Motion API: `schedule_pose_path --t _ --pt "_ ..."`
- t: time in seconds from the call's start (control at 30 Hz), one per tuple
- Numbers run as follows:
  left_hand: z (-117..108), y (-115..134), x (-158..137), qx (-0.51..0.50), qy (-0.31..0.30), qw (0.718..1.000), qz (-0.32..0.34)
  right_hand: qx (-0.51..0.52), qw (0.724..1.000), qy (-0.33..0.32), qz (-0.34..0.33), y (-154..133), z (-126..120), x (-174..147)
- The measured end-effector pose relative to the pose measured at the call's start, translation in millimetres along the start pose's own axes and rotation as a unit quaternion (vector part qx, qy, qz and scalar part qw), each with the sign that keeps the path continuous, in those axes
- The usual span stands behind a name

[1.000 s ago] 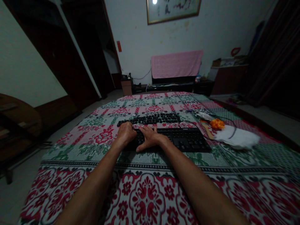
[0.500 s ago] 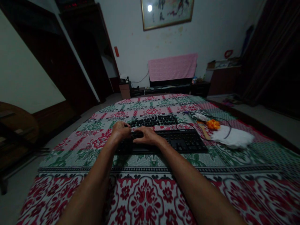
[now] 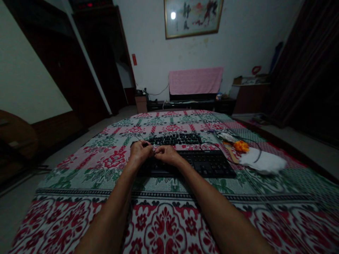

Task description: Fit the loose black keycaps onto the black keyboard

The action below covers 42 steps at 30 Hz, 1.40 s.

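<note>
A black computer keyboard (image 3: pixel 212 164) lies on the patterned cloth in front of me. Its left half is partly hidden under my hands. My left hand (image 3: pixel 140 151) is closed over that side, and a thin wire-like tool (image 3: pixel 141 138) sticks out from its fingers up and to the left. Close beside it, my right hand (image 3: pixel 168 154) is pinched, thumb and forefinger together, almost touching the left fingertips. Whatever sits between the right fingertips is too small and dark to make out. Behind the keyboard lie rows of loose black keycaps (image 3: pixel 182 138).
To the right are an orange fluffy thing (image 3: pixel 241 146), a white cloth or bag (image 3: pixel 265 160), a brown flat piece (image 3: pixel 231 152) and the keyboard's dark cable (image 3: pixel 261 150). The patterned cloth (image 3: pixel 164 218) spreads over the whole surface.
My hands have come together, with the right thumb and fingers going from spread to pinched. The left hand has shifted slightly right. The camera view has tilted a little upward.
</note>
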<state>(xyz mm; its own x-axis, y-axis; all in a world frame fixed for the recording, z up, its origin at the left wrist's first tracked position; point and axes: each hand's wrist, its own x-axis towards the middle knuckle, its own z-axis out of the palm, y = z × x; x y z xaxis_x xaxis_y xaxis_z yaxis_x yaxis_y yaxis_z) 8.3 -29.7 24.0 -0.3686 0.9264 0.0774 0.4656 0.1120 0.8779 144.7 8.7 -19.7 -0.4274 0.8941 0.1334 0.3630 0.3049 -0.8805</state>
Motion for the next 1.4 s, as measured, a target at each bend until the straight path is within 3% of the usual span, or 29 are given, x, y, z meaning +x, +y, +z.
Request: schedule_pose_path --t 0.17,0.4,0.63,0.87,1.07,1.4 --pt "8.0 -3.3 -2.0 -0.070 0.001 0.997 0.030 0.014 0.998 0.030 0.048 0.3 -2.3 3.6" --pt "21.6 -10.3 0.5 0.013 0.085 0.990 0.111 -0.068 0.991 0.060 0.095 -2.4 -3.4 6.2" --pt "-3.5 -19.3 13.8 -0.039 0.116 0.991 0.059 -0.179 0.973 0.121 0.075 2.8 -36.4 8.6" --pt "-11.5 -27.0 22.4 -0.101 0.121 0.986 0.051 -0.322 0.946 0.040 0.016 13.3 -44.4 31.8" --pt "-19.4 -27.6 25.3 -0.144 0.121 0.982 0.023 -0.361 0.929 -0.041 0.072 17.4 -43.8 53.4" --pt "-29.3 -24.5 22.4 -0.176 0.121 0.977 0.007 -0.410 0.902 -0.083 0.105 11.3 -44.7 75.3"
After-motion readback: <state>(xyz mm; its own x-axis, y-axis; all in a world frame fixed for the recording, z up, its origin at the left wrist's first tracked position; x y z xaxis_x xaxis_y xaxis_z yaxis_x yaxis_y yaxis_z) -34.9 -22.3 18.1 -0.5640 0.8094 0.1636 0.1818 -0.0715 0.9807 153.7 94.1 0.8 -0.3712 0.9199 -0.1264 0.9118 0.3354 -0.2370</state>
